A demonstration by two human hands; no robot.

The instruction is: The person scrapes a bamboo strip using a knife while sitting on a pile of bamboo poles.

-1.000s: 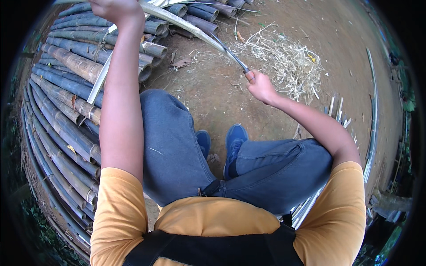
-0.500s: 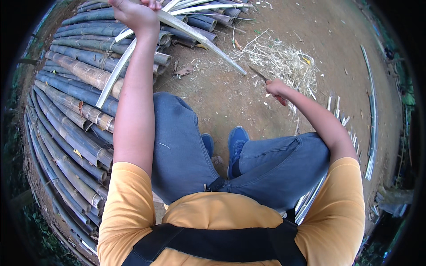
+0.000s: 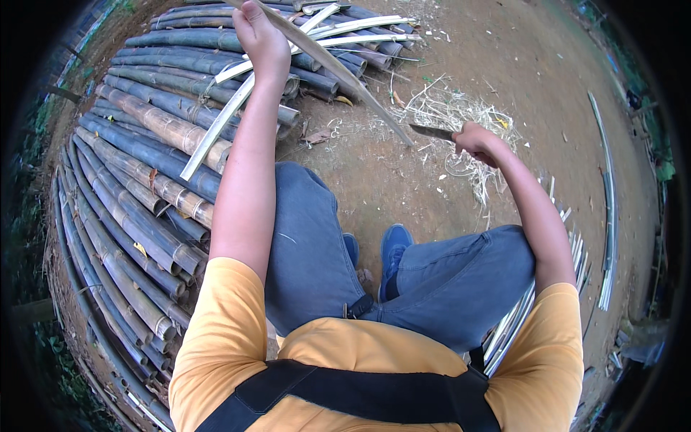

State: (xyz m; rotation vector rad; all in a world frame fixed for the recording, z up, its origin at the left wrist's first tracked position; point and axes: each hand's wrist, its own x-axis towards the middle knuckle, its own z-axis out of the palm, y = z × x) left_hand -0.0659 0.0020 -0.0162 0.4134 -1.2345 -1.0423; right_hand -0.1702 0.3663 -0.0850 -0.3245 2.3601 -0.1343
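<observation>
My left hand [image 3: 260, 37] is raised at the top of the view and grips a long split bamboo strip [image 3: 338, 68] that slants down to the right over the dirt. My right hand [image 3: 481, 144] holds a knife [image 3: 432, 132] by its handle, the dark blade pointing left, its tip just right of the strip's lower end. A heap of pale bamboo shavings [image 3: 453, 119] lies on the ground behind my right hand. I sit with my knees apart, in blue jeans and blue shoes [image 3: 394, 245].
A big stack of dark bamboo poles [image 3: 129, 194] fills the left side. Pale split strips [image 3: 216, 129] lie across the poles at the top. More thin strips [image 3: 518, 317] lean by my right thigh, and long slats [image 3: 608, 216] lie on the dirt at the right.
My right hand with the knife has drawn back to the right, away from the strip. My left hand has stayed high on the strip while the view shifted slightly.
</observation>
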